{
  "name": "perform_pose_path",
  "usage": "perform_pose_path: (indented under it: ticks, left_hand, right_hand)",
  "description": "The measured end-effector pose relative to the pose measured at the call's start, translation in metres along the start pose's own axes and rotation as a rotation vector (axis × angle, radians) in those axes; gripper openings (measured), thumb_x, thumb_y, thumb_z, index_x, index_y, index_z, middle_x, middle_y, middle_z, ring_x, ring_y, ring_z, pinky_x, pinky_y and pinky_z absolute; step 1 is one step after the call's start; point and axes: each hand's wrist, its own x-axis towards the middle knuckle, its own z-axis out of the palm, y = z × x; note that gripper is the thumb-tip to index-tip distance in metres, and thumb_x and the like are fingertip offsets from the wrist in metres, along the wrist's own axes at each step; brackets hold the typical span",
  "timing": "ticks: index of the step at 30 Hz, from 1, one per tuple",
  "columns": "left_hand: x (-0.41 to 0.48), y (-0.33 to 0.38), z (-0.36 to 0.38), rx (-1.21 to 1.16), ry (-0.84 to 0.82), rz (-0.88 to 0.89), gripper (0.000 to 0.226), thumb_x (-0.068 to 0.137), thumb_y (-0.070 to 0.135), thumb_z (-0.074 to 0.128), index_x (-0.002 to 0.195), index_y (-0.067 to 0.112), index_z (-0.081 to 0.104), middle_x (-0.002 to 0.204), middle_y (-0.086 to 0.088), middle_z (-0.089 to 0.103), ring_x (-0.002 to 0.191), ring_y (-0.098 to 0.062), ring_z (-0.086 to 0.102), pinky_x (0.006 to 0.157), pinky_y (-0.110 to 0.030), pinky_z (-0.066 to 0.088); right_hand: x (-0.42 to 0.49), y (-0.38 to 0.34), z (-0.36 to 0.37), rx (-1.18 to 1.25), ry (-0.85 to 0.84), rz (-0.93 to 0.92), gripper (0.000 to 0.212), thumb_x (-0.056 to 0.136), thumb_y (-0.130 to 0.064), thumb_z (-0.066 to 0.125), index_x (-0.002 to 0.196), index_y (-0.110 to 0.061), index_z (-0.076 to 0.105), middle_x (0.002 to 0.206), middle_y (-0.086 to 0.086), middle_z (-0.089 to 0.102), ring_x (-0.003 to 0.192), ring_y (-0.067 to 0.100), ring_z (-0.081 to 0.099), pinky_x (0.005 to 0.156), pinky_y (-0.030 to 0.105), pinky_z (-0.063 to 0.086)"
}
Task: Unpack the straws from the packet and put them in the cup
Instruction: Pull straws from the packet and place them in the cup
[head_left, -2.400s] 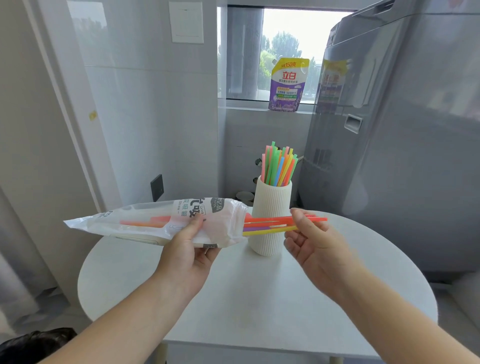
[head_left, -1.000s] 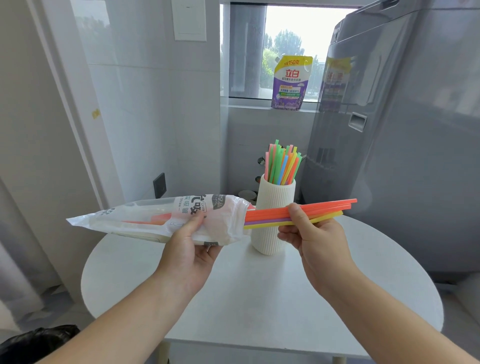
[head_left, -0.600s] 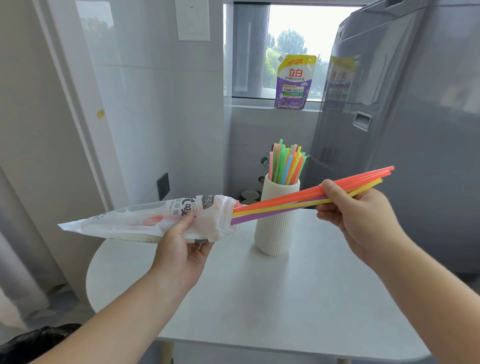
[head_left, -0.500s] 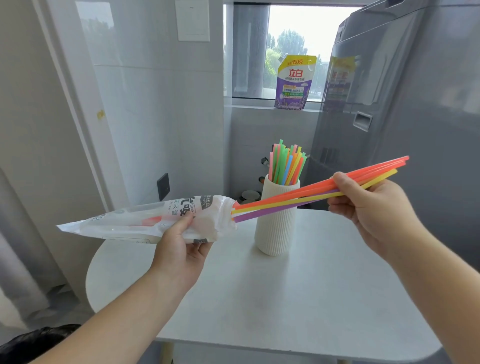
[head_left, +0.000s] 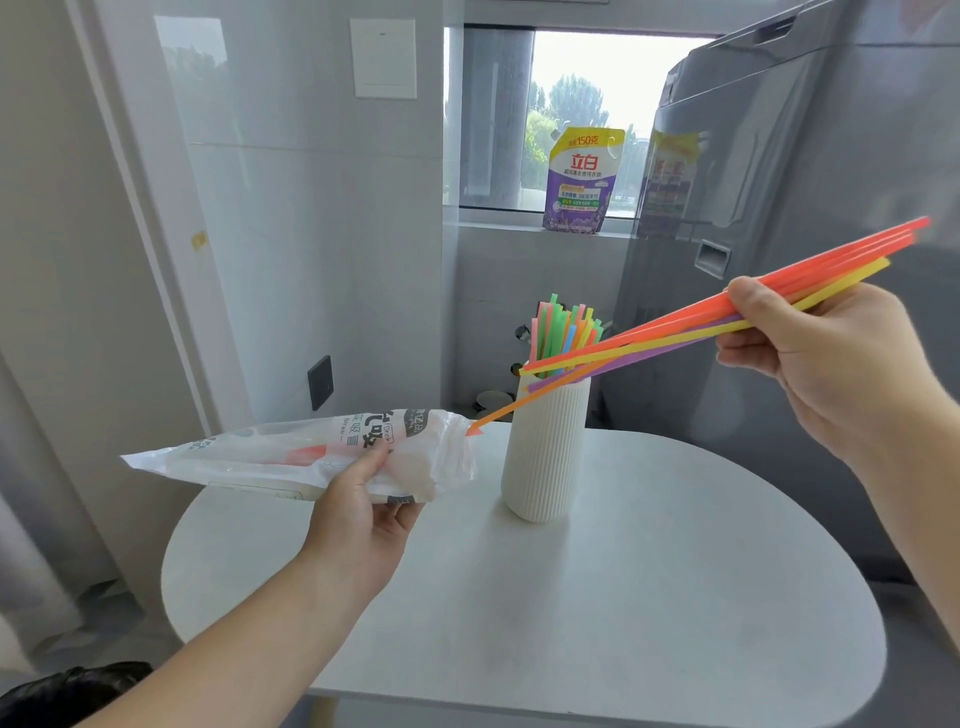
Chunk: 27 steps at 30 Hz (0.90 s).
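The left hand (head_left: 363, 514) holds the straw packet (head_left: 291, 457) from below, with the thumb pressed on top, and keeps it almost level above the desk (head_left: 623, 597). Its open mouth points toward the white ribbed cup (head_left: 545, 452), I think so that the straws can slide out straight without bending.

The right hand (head_left: 821, 353) pinches a small bundle of straws (head_left: 649, 332) between thumb and fingers, near their upper ends. These are orange, yellow and purple, and they slope down to the left in front of the cup. Most of them are free of the packet. Only one orange straw reaches down to the packet mouth, and I cannot tell if its tip is inside.

The cup stands on the desk and already carries many coloured straws (head_left: 558, 327), upright. One red straw shows through the packet film. In my judgement, the bundle must next be turned upright above the cup and lowered into it.
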Motion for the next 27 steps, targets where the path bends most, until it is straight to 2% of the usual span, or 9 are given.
perform_pose_path:
  ticks: [5, 8, 13, 16, 22, 27]
  left_hand:
    - [0.002, 0.003, -0.002, -0.009, 0.011, 0.006, 0.036, 0.096, 0.010, 0.065, 0.132, 0.010, 0.066, 0.105, -0.003, 0.078, 0.075, -0.013, 0.078, 0.056, -0.026, 0.062]
    - [0.003, 0.005, -0.002, -0.017, 0.016, 0.008, 0.037, 0.096, 0.010, 0.065, 0.134, 0.009, 0.065, 0.115, -0.004, 0.077, 0.081, -0.014, 0.078, 0.057, -0.026, 0.062]
    - [-0.001, 0.002, 0.002, -0.008, -0.025, -0.006, 0.035, 0.096, 0.009, 0.066, 0.130, 0.009, 0.067, 0.096, -0.002, 0.080, 0.075, -0.013, 0.078, 0.055, -0.025, 0.061]
    - [-0.003, -0.001, 0.003, 0.012, -0.029, -0.008, 0.036, 0.096, 0.010, 0.065, 0.132, 0.009, 0.066, 0.099, -0.002, 0.079, 0.076, -0.013, 0.078, 0.055, -0.025, 0.061]
    - [-0.003, -0.001, 0.002, 0.026, -0.042, -0.015, 0.037, 0.097, 0.010, 0.064, 0.134, 0.008, 0.065, 0.105, -0.003, 0.077, 0.084, -0.014, 0.076, 0.055, -0.025, 0.061]
    - [-0.004, -0.004, 0.003, 0.016, -0.044, -0.027, 0.035, 0.096, 0.009, 0.065, 0.131, 0.009, 0.067, 0.109, -0.004, 0.078, 0.087, -0.015, 0.076, 0.056, -0.026, 0.062]
  right_hand:
    - [0.003, -0.004, -0.011, -0.028, 0.011, -0.038, 0.015, 0.092, -0.023, 0.073, 0.085, -0.010, 0.072, 0.071, 0.001, 0.075, 0.060, 0.015, 0.073, 0.058, 0.023, 0.060]
    - [0.006, -0.007, -0.020, -0.045, 0.041, -0.051, 0.014, 0.091, -0.025, 0.073, 0.083, -0.013, 0.072, 0.066, -0.001, 0.076, 0.061, 0.016, 0.073, 0.059, 0.024, 0.061]
    - [0.011, -0.011, -0.025, -0.081, 0.077, -0.069, 0.014, 0.090, -0.028, 0.075, 0.082, -0.017, 0.072, 0.068, -0.002, 0.075, 0.064, 0.017, 0.074, 0.062, 0.027, 0.063]
    - [0.013, -0.015, -0.026, -0.140, 0.072, -0.101, 0.014, 0.090, -0.027, 0.074, 0.080, -0.018, 0.071, 0.062, -0.006, 0.074, 0.060, 0.016, 0.074, 0.060, 0.027, 0.063]
    - [0.015, -0.023, -0.033, -0.235, 0.072, -0.133, 0.017, 0.085, -0.034, 0.076, 0.078, -0.019, 0.072, 0.064, -0.002, 0.075, 0.060, 0.022, 0.075, 0.072, 0.043, 0.062]
    - [0.014, -0.026, -0.033, -0.246, 0.059, -0.125, 0.016, 0.087, -0.030, 0.076, 0.078, -0.016, 0.072, 0.064, -0.001, 0.075, 0.057, 0.021, 0.074, 0.076, 0.046, 0.062]
